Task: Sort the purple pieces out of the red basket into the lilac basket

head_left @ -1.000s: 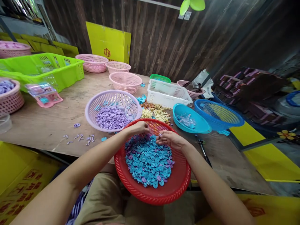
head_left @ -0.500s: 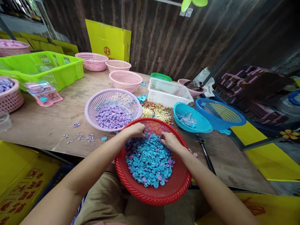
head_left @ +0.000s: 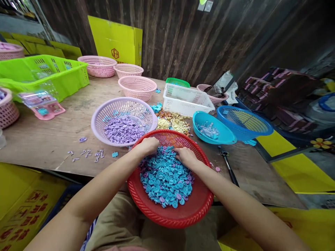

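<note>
A red basket (head_left: pixel 170 218) tilts at the table's front edge above my lap. It holds a heap of small blue plastic pieces with a spiral pattern (head_left: pixel 167 177), with purple ones mixed in. My left hand (head_left: pixel 150 145) is inside the basket at the heap's far left edge, its fingers curled down and mostly hidden. My right hand (head_left: pixel 185 156) is at the far right of the heap, fingertips pinched against the pieces. What either hand holds, if anything, cannot be made out. Just behind on the left, a lilac basket (head_left: pixel 98 130) holds similar purple pieces (head_left: pixel 123 129).
Loose yellow pieces (head_left: pixel 179 126) lie beyond the red basket. A white basket (head_left: pixel 183 106), a turquoise bowl (head_left: pixel 222 136) and a blue basket (head_left: pixel 246 130) stand behind and right. Pink baskets (head_left: pixel 137 92) and a green crate (head_left: pixel 70 82) are farther left. A black-handled tool (head_left: pixel 231 172) lies right.
My right hand has shifted slightly left over the heap, toward my left hand. My left hand has moved slightly left. The whole view has shifted a little.
</note>
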Available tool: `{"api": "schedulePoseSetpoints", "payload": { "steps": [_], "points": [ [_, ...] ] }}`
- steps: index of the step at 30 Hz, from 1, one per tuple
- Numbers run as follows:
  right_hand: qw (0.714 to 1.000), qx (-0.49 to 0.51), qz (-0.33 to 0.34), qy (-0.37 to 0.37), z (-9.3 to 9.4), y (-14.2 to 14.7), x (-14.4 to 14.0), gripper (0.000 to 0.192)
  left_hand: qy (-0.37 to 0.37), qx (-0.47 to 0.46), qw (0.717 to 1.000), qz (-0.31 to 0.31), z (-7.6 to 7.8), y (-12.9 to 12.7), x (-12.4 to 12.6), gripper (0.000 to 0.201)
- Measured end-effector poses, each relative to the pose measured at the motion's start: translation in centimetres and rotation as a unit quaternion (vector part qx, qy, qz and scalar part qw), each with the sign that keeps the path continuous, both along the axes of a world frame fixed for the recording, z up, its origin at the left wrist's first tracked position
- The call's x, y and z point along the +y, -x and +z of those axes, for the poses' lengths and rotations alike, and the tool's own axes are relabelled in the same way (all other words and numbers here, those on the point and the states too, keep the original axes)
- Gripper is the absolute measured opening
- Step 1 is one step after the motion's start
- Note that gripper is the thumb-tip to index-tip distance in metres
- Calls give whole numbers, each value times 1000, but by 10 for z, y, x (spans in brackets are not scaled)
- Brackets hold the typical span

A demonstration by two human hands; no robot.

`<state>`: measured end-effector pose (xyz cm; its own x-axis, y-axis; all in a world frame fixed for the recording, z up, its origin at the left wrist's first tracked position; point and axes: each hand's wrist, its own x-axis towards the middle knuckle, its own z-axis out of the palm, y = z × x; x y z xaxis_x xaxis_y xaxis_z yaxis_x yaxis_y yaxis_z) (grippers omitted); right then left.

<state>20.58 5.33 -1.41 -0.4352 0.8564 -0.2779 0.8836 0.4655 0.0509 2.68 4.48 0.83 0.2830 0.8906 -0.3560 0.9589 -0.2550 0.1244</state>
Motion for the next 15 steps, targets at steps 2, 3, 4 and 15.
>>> {"api": "schedulePoseSetpoints", "payload": {
  "steps": [2,3,4,15],
  "points": [
    [1000,-8,4,3,-1,1,0,28,14,30,999,-7,5,-1,-3,38],
    [1000,-11,4,3,-1,2,0,27,18,45,999,-8,7,-1,-4,40],
    [1000,-11,0,2,-1,2,0,27,22,52,998,-10,8,-2,-5,42],
    [999,-17,-26,43,-1,2,0,30,36,57,998,-13,8,-4,-7,35]
  ]
}}
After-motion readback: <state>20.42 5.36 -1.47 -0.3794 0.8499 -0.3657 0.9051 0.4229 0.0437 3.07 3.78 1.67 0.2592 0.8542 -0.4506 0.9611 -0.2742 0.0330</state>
